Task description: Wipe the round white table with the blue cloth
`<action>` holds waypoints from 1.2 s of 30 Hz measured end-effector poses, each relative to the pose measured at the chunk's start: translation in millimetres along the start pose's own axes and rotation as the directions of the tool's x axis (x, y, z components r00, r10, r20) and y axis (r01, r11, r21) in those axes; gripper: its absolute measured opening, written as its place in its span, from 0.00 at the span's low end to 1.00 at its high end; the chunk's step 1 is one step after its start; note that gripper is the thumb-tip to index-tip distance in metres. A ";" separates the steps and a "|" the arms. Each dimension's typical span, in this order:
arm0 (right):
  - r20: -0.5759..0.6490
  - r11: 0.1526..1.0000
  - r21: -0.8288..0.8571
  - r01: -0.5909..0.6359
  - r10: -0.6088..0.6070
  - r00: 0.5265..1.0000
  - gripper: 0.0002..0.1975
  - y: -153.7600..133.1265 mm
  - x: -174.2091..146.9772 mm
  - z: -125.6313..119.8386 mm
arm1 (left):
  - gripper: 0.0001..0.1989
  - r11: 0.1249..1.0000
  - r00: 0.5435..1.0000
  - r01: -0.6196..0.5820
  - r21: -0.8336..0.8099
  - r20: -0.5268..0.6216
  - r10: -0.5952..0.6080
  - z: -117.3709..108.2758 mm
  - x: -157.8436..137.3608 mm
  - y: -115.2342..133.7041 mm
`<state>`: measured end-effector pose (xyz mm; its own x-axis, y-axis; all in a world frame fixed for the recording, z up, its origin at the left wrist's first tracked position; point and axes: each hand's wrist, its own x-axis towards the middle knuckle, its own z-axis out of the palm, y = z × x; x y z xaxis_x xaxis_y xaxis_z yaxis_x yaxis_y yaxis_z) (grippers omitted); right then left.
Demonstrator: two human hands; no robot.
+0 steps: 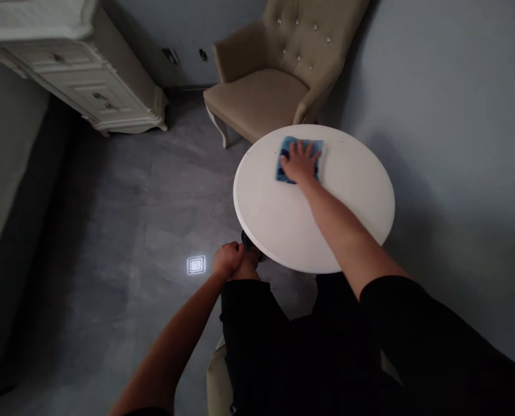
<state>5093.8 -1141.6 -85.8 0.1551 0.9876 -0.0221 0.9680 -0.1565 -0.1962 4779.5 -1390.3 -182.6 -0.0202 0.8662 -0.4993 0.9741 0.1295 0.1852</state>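
On the white round table [283, 225] lies a folded blue cloth [284, 175] with dark patches. My right hand [301, 162] presses flat on this cloth, palm down and fingers spread. The cloth sits toward the far side of the tabletop, and a few tiny dark specks show near it. My left hand [228, 259] rests on my bent left knee, left of the table edge, with its fingers curled in. I see nothing in that hand.
Behind the table stands a tan armchair [257, 98] with a buttoned back. A white drawer cabinet [123, 86] is at the upper left. A bright square patterned mark [196, 265] shows on the grey floor [153, 190]. A grey wall [452, 115] runs along the right.
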 end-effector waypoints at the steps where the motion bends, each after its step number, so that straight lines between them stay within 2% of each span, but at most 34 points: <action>1: 0.027 0.993 0.011 0.116 -0.116 0.993 0.41 -35.8 -3.0 7.1 | 0.27 1.000 1.000 0.013 0.004 0.000 -0.013 -1.0 -0.1 -0.2; 4: 0.063 0.932 0.051 0.358 -0.361 0.930 0.40 -121.8 -24.8 23.9 | 0.27 0.998 0.999 0.054 0.015 0.005 -0.054 -4.0 -0.6 2.1; 6: 0.088 0.888 0.066 0.455 -0.459 0.884 0.38 -152.9 -38.7 30.7 | 0.27 0.997 0.998 0.066 0.026 0.009 -0.066 -5.3 -0.4 5.3; 8: 0.120 0.860 0.073 0.505 -0.511 0.851 0.36 -159.8 -42.7 32.5 | 0.27 0.997 0.998 0.063 0.042 0.017 -0.064 -6.0 0.4 8.9; 10: 0.127 0.855 0.086 0.511 -0.518 0.846 0.37 -143.1 -34.1 28.0 | 0.26 0.997 0.998 0.053 0.057 0.021 -0.054 -6.2 1.3 11.9; 12: 0.103 0.877 0.093 0.471 -0.479 0.872 0.38 -105.2 -15.8 17.2 | 0.26 0.997 0.999 0.039 0.063 0.025 -0.041 -6.9 1.5 14.4; 14: 0.085 0.919 0.070 0.387 -0.392 0.916 0.39 -49.5 5.7 1.7 | 0.26 0.997 0.999 0.028 0.067 0.026 -0.030 -8.1 0.8 16.1; 16: 0.078 0.965 0.023 0.263 -0.264 0.961 0.39 19.2 22.8 -15.5 | 0.26 0.998 0.999 0.025 0.066 0.031 -0.027 -9.6 -0.2 16.7; 19: 0.049 0.998 -0.058 0.023 -0.021 0.999 0.39 130.4 30.1 -37.8 | 0.25 0.999 0.999 0.022 0.045 0.040 -0.024 -10.0 -0.7 14.3; 21: 0.002 0.984 -0.097 -0.149 0.149 0.989 0.40 195.0 25.8 -47.7 | 0.25 1.000 0.999 0.005 0.030 0.037 -0.006 -8.5 0.4 10.5; 22: -0.045 0.964 -0.094 -0.251 0.247 0.968 0.41 220.4 23.4 -51.1 | 0.25 1.000 0.999 -0.008 0.026 0.034 0.007 -7.3 1.4 8.2; 24: -0.063 0.919 -0.080 -0.386 0.382 0.922 0.44 252.2 22.8 -54.0 | 0.25 0.999 0.999 -0.027 0.019 0.027 0.026 -4.6 3.7 3.7; 25: -0.065 0.901 -0.075 -0.428 0.424 0.903 0.44 257.4 25.7 -53.5 | 0.26 0.999 0.999 -0.030 0.015 0.027 0.030 -3.4 4.8 1.8; 27: -0.058 0.878 -0.066 -0.474 0.470 0.881 0.44 246.1 39.0 -48.7 | 0.26 1.000 0.999 -0.029 0.009 0.028 0.029 -1.8 6.4 -1.0; 29: -0.062 0.885 -0.055 -0.462 0.459 0.886 0.42 208.2 60.2 -39.6 | 0.26 1.000 0.999 -0.027 0.005 0.028 0.027 -1.5 6.9 -2.6; 30: -0.058 0.907 -0.049 -0.417 0.415 0.908 0.41 180.9 72.0 -34.0 | 0.26 1.000 0.999 -0.031 0.003 0.029 0.031 -1.9 6.9 -2.9; 33: -0.009 0.991 -0.029 -0.131 0.131 0.991 0.39 76.7 100.2 -14.4 | 0.26 1.000 0.999 -0.031 0.001 0.028 0.031 -5.0 6.3 -2.0; 35: 0.042 0.997 0.000 0.077 -0.077 0.996 0.38 2.1 105.7 -0.1 | 0.26 1.000 1.000 -0.015 0.007 0.026 0.015 -8.1 5.8 -0.1; 36: 0.061 0.983 0.017 0.184 -0.184 0.981 0.38 -32.0 104.2 6.8 | 0.26 1.000 1.000 -0.001 0.012 0.027 0.001 -9.7 5.7 1.0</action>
<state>5077.7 -1033.6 -88.5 -0.0385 0.9982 -0.0458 0.9765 0.0278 -0.2137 4778.2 -1380.5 -177.0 -0.0132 0.8529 -0.5218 0.9767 0.1228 0.1759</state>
